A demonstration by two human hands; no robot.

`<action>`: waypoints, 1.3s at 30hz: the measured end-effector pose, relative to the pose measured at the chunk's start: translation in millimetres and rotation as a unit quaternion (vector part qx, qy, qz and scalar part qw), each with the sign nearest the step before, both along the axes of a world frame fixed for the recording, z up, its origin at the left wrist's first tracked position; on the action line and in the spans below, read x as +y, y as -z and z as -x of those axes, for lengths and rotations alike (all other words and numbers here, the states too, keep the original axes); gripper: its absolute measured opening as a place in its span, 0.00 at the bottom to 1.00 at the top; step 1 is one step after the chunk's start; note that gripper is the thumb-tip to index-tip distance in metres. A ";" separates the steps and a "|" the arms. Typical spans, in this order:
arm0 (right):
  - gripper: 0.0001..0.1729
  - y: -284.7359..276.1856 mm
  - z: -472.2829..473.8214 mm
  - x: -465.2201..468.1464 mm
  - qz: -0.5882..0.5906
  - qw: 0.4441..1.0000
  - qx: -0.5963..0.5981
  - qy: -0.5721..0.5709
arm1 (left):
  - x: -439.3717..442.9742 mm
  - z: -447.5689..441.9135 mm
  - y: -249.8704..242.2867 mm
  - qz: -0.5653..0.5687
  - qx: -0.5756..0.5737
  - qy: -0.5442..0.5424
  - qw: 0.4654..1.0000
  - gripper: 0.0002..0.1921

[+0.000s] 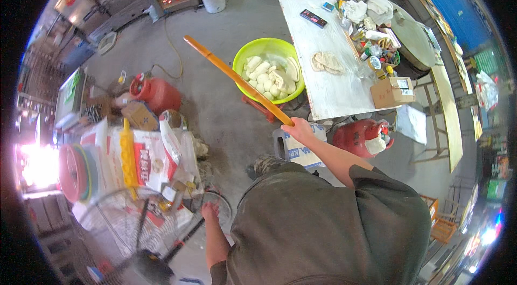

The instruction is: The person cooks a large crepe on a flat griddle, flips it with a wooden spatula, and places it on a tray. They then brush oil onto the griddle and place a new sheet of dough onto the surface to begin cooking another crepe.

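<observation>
A long bamboo pole (238, 80) is held by its lower end in my right hand (299, 129). It slants up to the left, passing in the view over the near rim of a lime-green plastic basin (238, 56). Several pale dough pieces (264, 79) lie in the basin, some round, some long, beside a whitish cloth-like piece. A red stand shows beneath the basin. My left hand (210, 211) hangs low at the left, near the rim of a black fan; whether it holds anything is unclear.
A white-topped table (327, 95) at the right bears a phone, cloths, jars and a cardboard box (389, 93). Red gas cylinders (155, 93) stand left and right. Flour sacks (155, 159), a yellow roller and a large standing fan (149, 262) are at the left; a white bucket (213, 0) stands ahead.
</observation>
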State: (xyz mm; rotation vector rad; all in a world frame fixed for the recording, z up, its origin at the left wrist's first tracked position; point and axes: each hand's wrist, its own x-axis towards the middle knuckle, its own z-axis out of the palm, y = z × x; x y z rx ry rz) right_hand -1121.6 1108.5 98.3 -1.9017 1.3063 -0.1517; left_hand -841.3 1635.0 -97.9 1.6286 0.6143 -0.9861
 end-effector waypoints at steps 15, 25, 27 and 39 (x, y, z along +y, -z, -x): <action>0.30 9.8 -176.9 -172.5 -0.027 0.989 0.008 0.143 | -239.8 -276.0 -29.8 -0.004 -0.004 0.149 0.989 0.16; 0.29 -2.8 -261.3 -247.4 -0.047 0.970 0.000 0.240 | -361.4 -434.0 -27.9 -0.008 -0.001 0.167 0.986 0.10; 0.30 3.0 -278.2 -258.1 -0.077 0.964 0.000 0.256 | -389.2 -472.5 -22.8 -0.007 0.000 0.179 0.984 0.09; 0.30 -54.0 -452.8 -391.8 -0.026 0.947 0.001 0.320 | -578.8 -710.6 2.9 0.000 -0.003 0.266 0.964 0.03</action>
